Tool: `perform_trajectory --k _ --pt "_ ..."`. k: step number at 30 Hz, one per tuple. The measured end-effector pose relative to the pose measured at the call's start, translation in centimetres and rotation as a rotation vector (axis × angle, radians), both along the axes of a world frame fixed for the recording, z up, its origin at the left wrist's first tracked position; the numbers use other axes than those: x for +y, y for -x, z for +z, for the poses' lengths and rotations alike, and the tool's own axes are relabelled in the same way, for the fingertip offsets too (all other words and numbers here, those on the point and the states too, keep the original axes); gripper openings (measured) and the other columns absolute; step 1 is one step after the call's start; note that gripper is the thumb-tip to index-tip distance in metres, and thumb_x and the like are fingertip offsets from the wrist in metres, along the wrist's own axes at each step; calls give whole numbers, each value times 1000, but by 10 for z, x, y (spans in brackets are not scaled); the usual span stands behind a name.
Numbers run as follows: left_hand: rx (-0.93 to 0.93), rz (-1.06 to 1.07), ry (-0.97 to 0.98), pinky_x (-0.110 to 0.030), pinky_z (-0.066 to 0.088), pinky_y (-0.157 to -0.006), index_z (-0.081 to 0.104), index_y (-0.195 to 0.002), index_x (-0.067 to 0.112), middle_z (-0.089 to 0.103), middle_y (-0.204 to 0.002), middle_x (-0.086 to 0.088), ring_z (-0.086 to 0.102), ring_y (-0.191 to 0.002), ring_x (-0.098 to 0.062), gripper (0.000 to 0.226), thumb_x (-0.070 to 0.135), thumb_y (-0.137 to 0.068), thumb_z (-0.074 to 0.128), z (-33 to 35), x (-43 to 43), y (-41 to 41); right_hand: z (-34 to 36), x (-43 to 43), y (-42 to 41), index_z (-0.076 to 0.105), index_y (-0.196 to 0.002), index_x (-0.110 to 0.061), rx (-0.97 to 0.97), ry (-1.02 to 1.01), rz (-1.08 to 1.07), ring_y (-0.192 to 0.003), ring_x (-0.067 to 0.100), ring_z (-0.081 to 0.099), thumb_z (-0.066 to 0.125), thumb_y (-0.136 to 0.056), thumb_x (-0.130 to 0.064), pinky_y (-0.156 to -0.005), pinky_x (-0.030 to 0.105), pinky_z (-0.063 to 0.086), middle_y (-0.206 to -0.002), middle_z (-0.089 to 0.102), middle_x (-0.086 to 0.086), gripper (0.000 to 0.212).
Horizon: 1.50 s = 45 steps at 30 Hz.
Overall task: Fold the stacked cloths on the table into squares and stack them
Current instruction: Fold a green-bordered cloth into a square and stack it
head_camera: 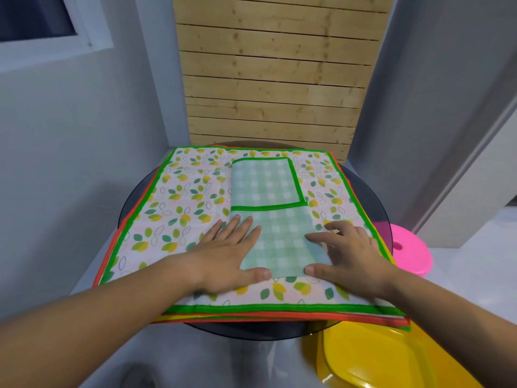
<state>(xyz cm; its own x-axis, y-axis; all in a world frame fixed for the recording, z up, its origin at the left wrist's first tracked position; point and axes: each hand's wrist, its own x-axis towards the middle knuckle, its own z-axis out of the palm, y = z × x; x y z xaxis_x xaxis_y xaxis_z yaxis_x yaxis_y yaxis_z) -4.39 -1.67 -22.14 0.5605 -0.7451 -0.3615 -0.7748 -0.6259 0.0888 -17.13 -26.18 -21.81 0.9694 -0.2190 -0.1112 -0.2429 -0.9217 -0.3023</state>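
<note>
The checked cloth (279,233) lies in the middle of the stack (181,208), on top of the leaf-print sheet, so you have a flat, padded bed to fold on; its far part is already doubled over, green hem up, which suggests a fold towards a square is under way. Your left hand (226,253) rests flat on the near left edge, fingers straight and spread, likely to pin that side and smooth it; your right hand (349,253) holds nothing, its thumb and forefinger lying on the right edge and the other fingers arched, probably steadying the strip before the next fold. The stack overhangs the round table (369,197); a pink stool (411,253) and yellow plastic (377,357) sit below, to the right.
</note>
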Motion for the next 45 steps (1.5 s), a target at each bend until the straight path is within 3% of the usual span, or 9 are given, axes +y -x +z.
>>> perform_trajectory --k 6,12,18,23,30,36,40,42,45 --pt "25 7 26 -40 -17 -122 -22 -155 31 -36 -158 10 -39 -142 -10 97 84 -86 22 1 1 0 3 1 4 56 -128 -46 -145 -20 164 -143 15 16 62 -71 -78 -115 47 24 -155 22 -13 65" --pt "70 9 58 -37 -19 -121 -19 -156 32 -33 -160 10 -37 -143 -9 100 85 -84 26 3 2 -2 -5 1 -1 72 -106 -31 -319 48 384 -119 8 52 56 -80 -73 -100 41 45 -123 63 -11 52" --pt "103 7 94 -38 -16 -122 -15 -157 35 -30 -161 13 -34 -145 -7 108 88 -79 36 6 4 -6 -4 2 -1 75 -100 -20 -415 209 517 -105 13 64 51 -95 -56 -89 35 52 -111 71 -4 44" --pt "126 -15 175 -28 -10 -121 -11 -158 37 -19 -163 19 -22 -148 -2 120 87 -70 55 12 15 -11 4 6 1 76 -95 -16 -561 159 517 -96 15 66 50 -99 -42 -85 33 52 -102 74 -4 37" --pt "95 88 382 -25 14 -116 14 -158 39 23 -154 19 13 -144 -5 106 70 -74 71 23 34 -12 27 19 1 74 -98 -17 -630 -215 330 -91 4 65 55 -97 -39 -76 23 52 -98 72 -10 29" --pt "248 195 637 -31 49 -102 54 -134 42 64 -122 21 59 -112 2 48 47 -89 69 18 31 -15 60 35 -8 72 -80 -19 -667 -519 108 -73 6 59 60 -88 -42 -62 18 46 -77 67 -5 27" --pt "294 336 725 -11 48 -81 65 -123 31 68 -106 21 62 -94 7 24 33 -100 57 20 24 -16 67 34 -23 71 -86 -18 -697 -760 0 -74 1 58 68 -83 -45 -64 15 45 -86 69 1 27" --pt "352 390 791 -14 49 -79 67 -117 30 71 -101 19 65 -87 8 19 30 -101 57 21 21 -18 60 28 -28 70 -98 -26 -644 -853 -39 -81 4 63 70 -81 -51 -70 20 47 -92 71 -3 30" --pt "425 464 872 -28 55 -87 69 -105 36 76 -97 13 70 -85 1 14 27 -99 61 17 17 -25 42 22 -35 65 -113 -23 -518 -973 -49 -94 1 69 68 -88 -33 -75 16 51 -102 74 -14 27"
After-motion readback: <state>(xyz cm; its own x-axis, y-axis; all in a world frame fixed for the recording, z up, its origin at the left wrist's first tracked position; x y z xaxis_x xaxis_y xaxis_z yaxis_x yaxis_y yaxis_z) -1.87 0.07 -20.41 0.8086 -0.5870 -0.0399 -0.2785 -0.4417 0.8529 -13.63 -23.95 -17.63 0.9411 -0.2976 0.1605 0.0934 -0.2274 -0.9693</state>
